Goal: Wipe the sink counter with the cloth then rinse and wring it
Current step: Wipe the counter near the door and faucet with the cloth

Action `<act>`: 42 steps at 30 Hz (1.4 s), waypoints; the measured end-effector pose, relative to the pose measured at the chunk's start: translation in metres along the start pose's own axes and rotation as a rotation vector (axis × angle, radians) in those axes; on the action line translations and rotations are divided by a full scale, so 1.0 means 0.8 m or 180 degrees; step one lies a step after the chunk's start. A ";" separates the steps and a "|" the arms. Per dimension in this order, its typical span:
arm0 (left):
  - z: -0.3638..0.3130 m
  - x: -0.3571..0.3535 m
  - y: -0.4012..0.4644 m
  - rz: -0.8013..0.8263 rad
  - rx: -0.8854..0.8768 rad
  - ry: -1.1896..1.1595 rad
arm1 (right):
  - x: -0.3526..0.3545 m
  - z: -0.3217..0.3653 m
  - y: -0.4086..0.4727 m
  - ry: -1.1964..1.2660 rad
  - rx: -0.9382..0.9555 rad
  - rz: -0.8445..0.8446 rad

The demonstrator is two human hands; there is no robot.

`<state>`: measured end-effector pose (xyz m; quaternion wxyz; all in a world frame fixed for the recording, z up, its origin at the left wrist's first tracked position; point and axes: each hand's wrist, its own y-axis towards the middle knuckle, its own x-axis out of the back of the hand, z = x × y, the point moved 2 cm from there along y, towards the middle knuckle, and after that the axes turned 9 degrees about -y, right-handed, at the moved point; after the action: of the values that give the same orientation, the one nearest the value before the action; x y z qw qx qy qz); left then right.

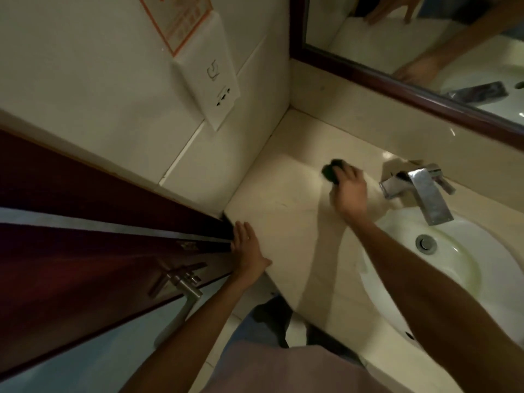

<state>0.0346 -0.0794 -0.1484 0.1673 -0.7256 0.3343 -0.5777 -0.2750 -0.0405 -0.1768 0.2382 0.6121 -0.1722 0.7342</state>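
Under right hand [349, 194] — cloth [334, 171], blurred

The cloth [334, 171] is a dark, smeared lump; most of it sits under the right hand [349, 194], so its shape and fold cannot be made out. The fingers of that hand are blurred too. The sink [377, 293] runs off the right edge, and the right forearm covers part of its rim. The mirror [425, 52] is cut by the top and right edges. The red-bordered notice [177, 21] on the wall is cropped at the top, its print too small to read. The left hand [247, 248] hides the counter's [283, 211] near corner.
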 end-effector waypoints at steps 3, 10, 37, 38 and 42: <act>0.004 -0.002 0.000 -0.0035 -0.0031 -0.0040 | 0.008 -0.017 0.006 0.0157 -0.0387 0.0104; 0.007 0.002 -0.005 -0.0004 -0.0130 -0.0180 | -0.017 0.085 -0.156 0.0584 0.0738 0.0372; 0.025 -0.056 -0.066 0.0348 -0.1278 -0.0042 | -0.007 0.032 -0.275 0.0221 0.1387 0.0707; 0.027 -0.053 -0.068 0.0336 -0.1302 -0.0098 | -0.014 0.044 -0.313 0.0283 0.1921 0.0736; 0.027 -0.053 -0.086 0.0234 -0.1397 -0.0370 | -0.005 0.043 -0.395 0.0024 0.3717 0.0910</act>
<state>0.0705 -0.0044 -0.1418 0.0454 -0.7640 0.4680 -0.4418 -0.0693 0.2016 -0.1861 -0.2380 0.6098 0.1799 0.7343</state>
